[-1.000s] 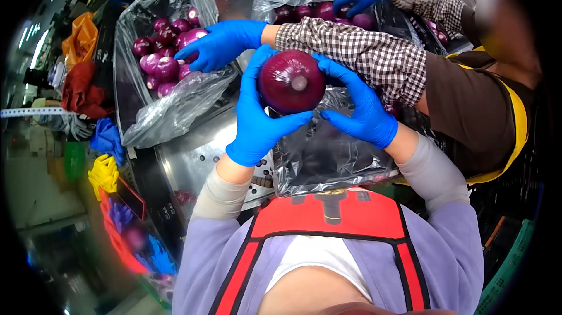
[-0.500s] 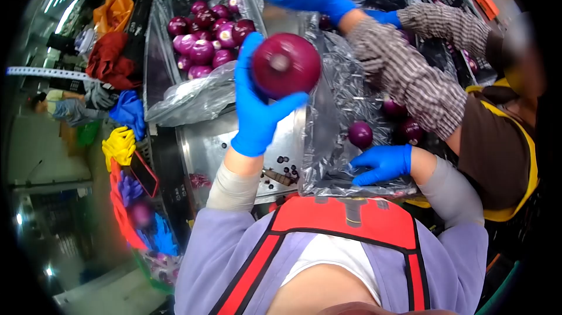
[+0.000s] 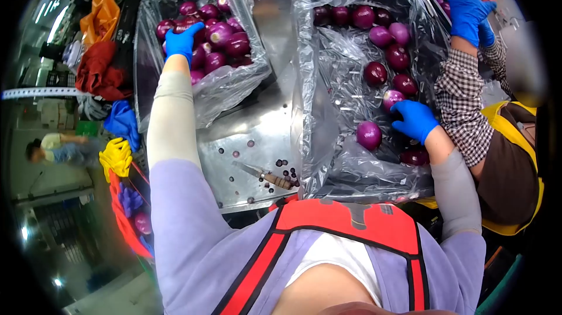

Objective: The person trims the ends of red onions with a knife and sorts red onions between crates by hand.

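My left hand [image 3: 182,44], in a blue glove, reaches into the left lined crate [image 3: 153,75]. Its thumb and fingers curve around a red onion [image 3: 188,24] on the pile; the fingertips are partly hidden. Several peeled, shiny purple onions [image 3: 219,34] lie around it. My right hand [image 3: 417,122], gloved in blue too, is over the right lined crate [image 3: 305,110]. Its fingers are apart, with the tips close to a pale-ended red onion [image 3: 392,99]. Another red onion [image 3: 369,135] lies left of that hand, and a dark one [image 3: 414,157] lies below it.
A wooden-handled knife [image 3: 275,178] lies on the metal table [image 3: 234,160] between the crates, among small dark scraps. A co-worker's blue-gloved hands [image 3: 466,10] are at the far right. Yellow gloves [image 3: 117,157] and coloured cloths hang at the left. Another person [image 3: 58,148] is farther off.
My left hand has carried a large onion away from the camera into the left crate. My right hand has moved up the right crate. The co-worker's arms have withdrawn to the right.
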Demonstrator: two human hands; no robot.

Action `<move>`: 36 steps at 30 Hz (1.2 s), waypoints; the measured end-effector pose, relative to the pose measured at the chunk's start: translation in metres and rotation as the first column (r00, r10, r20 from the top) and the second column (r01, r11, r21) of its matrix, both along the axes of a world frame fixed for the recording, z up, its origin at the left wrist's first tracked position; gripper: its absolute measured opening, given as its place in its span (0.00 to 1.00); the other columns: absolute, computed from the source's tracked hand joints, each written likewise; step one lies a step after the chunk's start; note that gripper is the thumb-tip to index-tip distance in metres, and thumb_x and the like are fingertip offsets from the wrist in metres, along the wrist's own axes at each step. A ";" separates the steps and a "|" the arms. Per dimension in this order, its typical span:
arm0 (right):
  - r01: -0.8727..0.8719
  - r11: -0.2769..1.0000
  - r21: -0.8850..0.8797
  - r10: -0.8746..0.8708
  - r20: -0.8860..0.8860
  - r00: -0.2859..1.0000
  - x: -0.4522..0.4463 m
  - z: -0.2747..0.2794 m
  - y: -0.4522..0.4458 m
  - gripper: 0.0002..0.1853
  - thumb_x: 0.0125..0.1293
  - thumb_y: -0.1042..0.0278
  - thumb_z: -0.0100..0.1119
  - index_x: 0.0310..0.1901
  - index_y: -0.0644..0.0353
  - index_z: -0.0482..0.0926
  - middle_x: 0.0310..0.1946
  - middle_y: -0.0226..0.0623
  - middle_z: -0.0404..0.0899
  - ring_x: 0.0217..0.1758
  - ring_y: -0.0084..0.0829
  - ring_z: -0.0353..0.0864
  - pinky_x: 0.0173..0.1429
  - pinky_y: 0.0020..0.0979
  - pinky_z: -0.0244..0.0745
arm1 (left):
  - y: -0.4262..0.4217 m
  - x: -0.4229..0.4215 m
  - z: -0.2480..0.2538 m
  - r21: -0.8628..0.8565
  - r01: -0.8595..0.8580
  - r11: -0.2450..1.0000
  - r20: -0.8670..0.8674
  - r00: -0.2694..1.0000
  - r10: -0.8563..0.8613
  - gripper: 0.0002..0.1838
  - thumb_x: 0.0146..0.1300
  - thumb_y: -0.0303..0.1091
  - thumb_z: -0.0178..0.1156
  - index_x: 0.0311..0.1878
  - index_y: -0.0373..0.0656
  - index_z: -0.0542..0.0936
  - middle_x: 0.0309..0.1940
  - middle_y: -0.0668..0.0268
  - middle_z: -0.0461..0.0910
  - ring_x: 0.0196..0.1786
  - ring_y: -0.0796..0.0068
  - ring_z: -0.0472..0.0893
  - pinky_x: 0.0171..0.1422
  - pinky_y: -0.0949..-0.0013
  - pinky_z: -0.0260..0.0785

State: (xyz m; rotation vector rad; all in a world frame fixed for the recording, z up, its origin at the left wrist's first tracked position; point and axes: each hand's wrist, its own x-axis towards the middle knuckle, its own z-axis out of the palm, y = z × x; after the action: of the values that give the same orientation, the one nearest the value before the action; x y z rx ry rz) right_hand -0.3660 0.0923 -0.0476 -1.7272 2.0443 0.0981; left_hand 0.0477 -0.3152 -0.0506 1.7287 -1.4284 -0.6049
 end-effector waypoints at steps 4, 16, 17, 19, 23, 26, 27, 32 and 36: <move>-0.034 0.980 0.196 0.066 -0.162 0.984 -0.008 -0.014 -0.001 0.23 0.48 0.56 0.67 0.48 0.51 0.80 0.44 0.45 0.81 0.49 0.44 0.80 0.53 0.41 0.76 | -0.011 -0.021 0.000 -0.029 0.106 0.994 0.473 0.878 -0.080 0.52 0.33 0.55 0.75 0.61 0.35 0.66 0.55 0.41 0.74 0.58 0.46 0.75 0.62 0.54 0.68; 0.173 0.971 0.164 -0.181 0.035 0.983 -0.029 -0.034 -0.007 0.19 0.48 0.59 0.68 0.41 0.58 0.82 0.35 0.44 0.83 0.41 0.44 0.82 0.45 0.39 0.76 | -0.070 0.010 -0.051 -0.103 0.155 0.983 0.139 0.980 -0.140 0.58 0.33 0.56 0.77 0.63 0.26 0.64 0.59 0.44 0.71 0.61 0.53 0.72 0.67 0.59 0.62; 0.141 0.990 0.026 -0.142 0.042 0.989 -0.025 -0.024 -0.009 0.17 0.50 0.63 0.67 0.42 0.59 0.82 0.35 0.46 0.83 0.39 0.44 0.83 0.43 0.39 0.76 | -0.084 0.016 -0.055 -0.142 0.093 0.985 0.131 0.989 -0.074 0.53 0.33 0.54 0.78 0.59 0.26 0.69 0.57 0.44 0.72 0.60 0.54 0.72 0.67 0.59 0.62; 0.249 0.968 0.010 -0.246 0.190 0.950 -0.035 -0.042 -0.014 0.25 0.52 0.65 0.67 0.53 0.57 0.75 0.49 0.49 0.77 0.52 0.44 0.77 0.53 0.39 0.72 | -0.061 0.001 -0.021 -0.213 0.213 0.953 -0.277 0.923 -0.268 0.41 0.43 0.48 0.76 0.54 0.27 0.73 0.55 0.46 0.74 0.57 0.62 0.74 0.61 0.60 0.68; 0.250 0.956 -0.152 -0.212 0.228 0.950 -0.040 -0.074 -0.007 0.40 0.52 0.65 0.67 0.68 0.53 0.60 0.66 0.49 0.61 0.70 0.47 0.59 0.71 0.40 0.57 | -0.023 -0.020 0.015 -0.156 0.367 0.917 -0.962 0.154 -0.226 0.31 0.56 0.49 0.61 0.61 0.45 0.70 0.59 0.59 0.73 0.60 0.59 0.72 0.60 0.52 0.69; 0.235 0.969 -0.073 -0.230 0.071 0.971 -0.037 -0.084 -0.004 0.45 0.52 0.64 0.68 0.71 0.51 0.54 0.69 0.47 0.56 0.73 0.46 0.54 0.74 0.39 0.51 | -0.013 -0.023 0.019 -0.218 0.539 0.814 -0.976 -0.142 -0.168 0.35 0.56 0.51 0.59 0.64 0.45 0.66 0.62 0.57 0.69 0.63 0.56 0.70 0.61 0.43 0.68; 0.247 0.967 -0.065 -0.238 0.117 0.964 -0.033 -0.076 -0.005 0.45 0.51 0.63 0.68 0.71 0.52 0.55 0.69 0.48 0.57 0.72 0.48 0.57 0.73 0.40 0.55 | -0.011 -0.028 0.020 -0.260 0.558 0.788 -0.965 -0.120 -0.234 0.37 0.57 0.56 0.55 0.65 0.45 0.64 0.64 0.56 0.67 0.63 0.52 0.70 0.60 0.43 0.69; 0.293 0.956 -0.025 -0.283 0.191 0.940 -0.035 -0.073 -0.008 0.45 0.49 0.62 0.71 0.69 0.52 0.58 0.66 0.50 0.62 0.68 0.51 0.63 0.69 0.41 0.62 | 0.014 -0.047 0.033 -0.194 0.566 0.801 -0.970 0.010 -0.242 0.41 0.59 0.65 0.46 0.68 0.44 0.61 0.65 0.51 0.65 0.62 0.43 0.69 0.52 0.46 0.75; 0.246 0.969 0.020 -0.244 -0.044 0.969 -0.021 -0.050 -0.018 0.47 0.47 0.61 0.72 0.69 0.52 0.58 0.66 0.50 0.63 0.68 0.50 0.63 0.68 0.40 0.63 | 0.030 -0.052 0.044 -0.180 0.613 0.769 -0.970 0.020 -0.243 0.50 0.54 0.74 0.48 0.70 0.45 0.57 0.66 0.46 0.62 0.63 0.41 0.67 0.49 0.48 0.76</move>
State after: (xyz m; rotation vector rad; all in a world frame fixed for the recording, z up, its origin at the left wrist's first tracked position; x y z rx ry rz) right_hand -0.3865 0.0740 -0.0980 -1.4548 2.2589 0.0806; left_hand -0.0042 -0.2853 -0.0071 0.5232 -0.7820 -1.9738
